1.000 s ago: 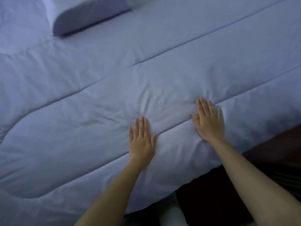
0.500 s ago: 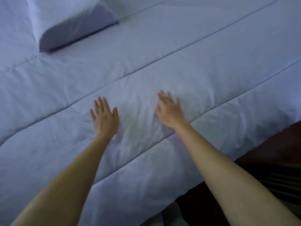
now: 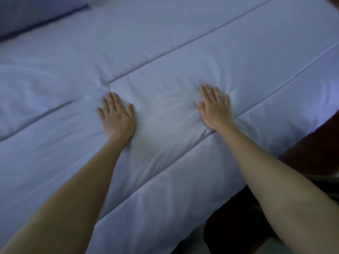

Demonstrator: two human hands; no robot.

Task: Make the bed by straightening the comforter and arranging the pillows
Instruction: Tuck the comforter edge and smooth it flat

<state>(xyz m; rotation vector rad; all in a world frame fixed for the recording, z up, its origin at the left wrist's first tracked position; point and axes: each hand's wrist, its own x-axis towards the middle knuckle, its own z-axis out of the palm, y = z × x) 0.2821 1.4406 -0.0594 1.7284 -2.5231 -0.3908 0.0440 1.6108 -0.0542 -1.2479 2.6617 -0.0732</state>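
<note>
Pillow (image 3: 36,13) sat at the far-left corner of the bed (image 3: 236,222), mostly cut off by the frame. Comforter (image 3: 183,43) covered the whole top. Its left stretch showed soft creases and one stitch line kinked just ahead of the left hand.

Left hand (image 3: 117,114): flat, fingers straight, palm pressed into the comforter, gripping nothing. The panel between the hands was puffed, with creases radiating from both palms.

Right hand (image 3: 215,109): also flat and pressing, heel on a stitch line, holding nothing. Right of it the comforter dropped over the bed's near edge and looked fairly smooth.

My read: the step was smoothing the mid-section. To do it well:
- Sweep the palms apart and outward rather than straight down, since downward pressure only dents the filling.
- Work the left creases toward the far-left corner and pull that kinked seam straight.
- Go light near the near edge so the overhang doesn't ride up.

Pillows probably come after this.
</note>
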